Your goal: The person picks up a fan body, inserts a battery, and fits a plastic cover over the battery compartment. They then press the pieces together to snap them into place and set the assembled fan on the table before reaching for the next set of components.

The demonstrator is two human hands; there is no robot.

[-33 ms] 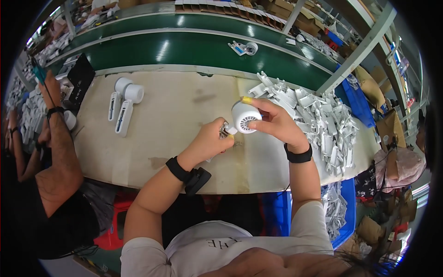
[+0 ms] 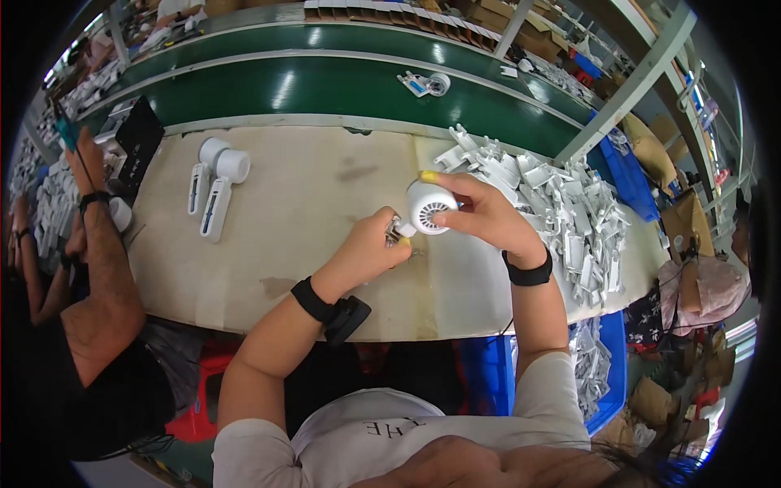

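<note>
Over the middle of the table (image 2: 325,187), both my hands hold a white handheld fan with a round, slotted head (image 2: 431,208). My right hand (image 2: 498,224) grips the head, its thumb on the slotted face and its fingers round the far side. Yellow covers show on some fingertips. Closed round the narrow neck end is my left hand (image 2: 366,250); the part inside that fist is mostly hidden, and only small bits show at its fingertips. Two similar white fans (image 2: 221,180) lie together at the left of the table.
A heap of white plastic casing pieces (image 2: 561,211) covers the table's right side. Below it stands a blue bin (image 2: 616,366) with more pieces. A green conveyor (image 2: 342,89) runs behind, carrying one fan part (image 2: 427,84). At the left, a co-worker's arm (image 2: 110,244) reaches past a black box (image 2: 140,138).
</note>
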